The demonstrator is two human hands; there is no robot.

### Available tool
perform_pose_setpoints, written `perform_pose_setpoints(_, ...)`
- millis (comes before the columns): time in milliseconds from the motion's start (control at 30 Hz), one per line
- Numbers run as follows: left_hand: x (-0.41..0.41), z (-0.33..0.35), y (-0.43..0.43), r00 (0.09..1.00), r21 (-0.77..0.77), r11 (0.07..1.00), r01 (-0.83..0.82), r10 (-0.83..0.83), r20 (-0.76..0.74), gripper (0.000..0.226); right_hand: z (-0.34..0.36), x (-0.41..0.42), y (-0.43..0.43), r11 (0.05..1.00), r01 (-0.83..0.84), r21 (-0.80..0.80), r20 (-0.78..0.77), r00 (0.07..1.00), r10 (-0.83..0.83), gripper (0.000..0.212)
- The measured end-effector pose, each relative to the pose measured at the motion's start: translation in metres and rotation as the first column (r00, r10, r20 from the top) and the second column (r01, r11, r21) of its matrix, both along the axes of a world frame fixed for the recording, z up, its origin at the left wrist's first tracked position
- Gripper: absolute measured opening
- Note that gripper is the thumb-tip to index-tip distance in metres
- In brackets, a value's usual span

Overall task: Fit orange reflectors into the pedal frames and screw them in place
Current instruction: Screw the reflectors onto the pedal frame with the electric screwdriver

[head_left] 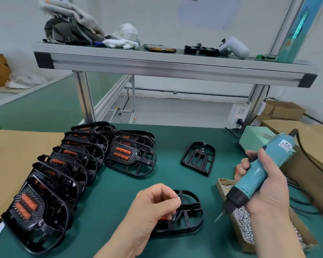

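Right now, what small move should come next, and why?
Probably seat the small screw pinched in the left hand into the pedal frame beneath it. The right hand grips the screwdriver with its bit off to the side, over the screw box, so nothing is ready to drive yet.
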State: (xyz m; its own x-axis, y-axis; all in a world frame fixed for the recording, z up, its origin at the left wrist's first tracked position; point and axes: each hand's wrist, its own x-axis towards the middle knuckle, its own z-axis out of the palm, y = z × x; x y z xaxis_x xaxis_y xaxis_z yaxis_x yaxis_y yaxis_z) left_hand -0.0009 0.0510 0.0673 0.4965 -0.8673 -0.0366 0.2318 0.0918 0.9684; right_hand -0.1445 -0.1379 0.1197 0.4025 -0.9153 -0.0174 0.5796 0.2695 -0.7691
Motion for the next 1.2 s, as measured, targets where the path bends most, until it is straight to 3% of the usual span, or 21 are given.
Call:
perform_pose_setpoints(433, 0.000, 0.005, 0.000, 0.997, 0.054, 0.998, 0.037, -0.041, 0.072, 0.011, 0.002, 0.024, 0.030, 0.965, 0.162, 0.207, 0.144, 0.970, -0.194, 0.020)
perform_pose_setpoints(767, 0.000, 0.004, -0.004, 0.996, 0.042, 0.997, 0.061, -0.064, 0.068, 0.024, 0.000, 0.026, 0.034, 0.966, 0.173, 0.192, 0.132, 0.971, -0.200, 0.018)
perform_pose_setpoints(1200, -0.001, 0.009, -0.008, 0.988, 0.066, 0.994, 0.083, -0.091, 0.128, 0.009, 0.002, 0.025, 0.034, 0.961, 0.185, 0.205, 0.128, 0.968, -0.214, 0.017)
